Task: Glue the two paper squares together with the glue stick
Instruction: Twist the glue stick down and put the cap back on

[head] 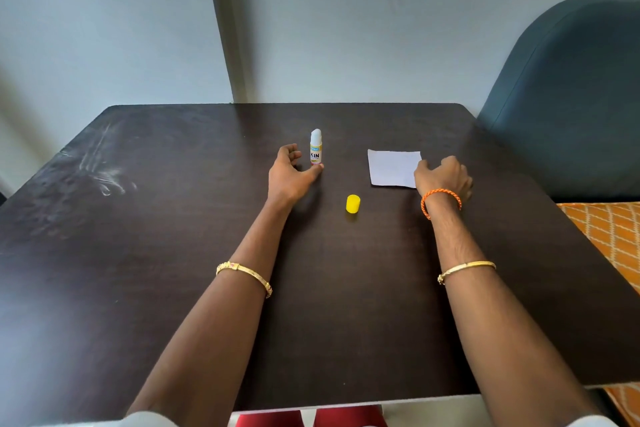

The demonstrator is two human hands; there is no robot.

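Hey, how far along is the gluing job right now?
Done: the yellow cap is off and lies on the table; the glue stick stands upright, tip exposed. In hand: the left hand touches the stick's base with its thumb, and the right hand rests at the white paper's edge. Left: whether glue is applied can't be told; recapping remains.

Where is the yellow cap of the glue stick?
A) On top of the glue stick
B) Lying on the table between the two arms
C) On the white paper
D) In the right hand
B: the yellow cap lies by itself on the dark table, while the glue stick stands uncapped with its white tip bare.
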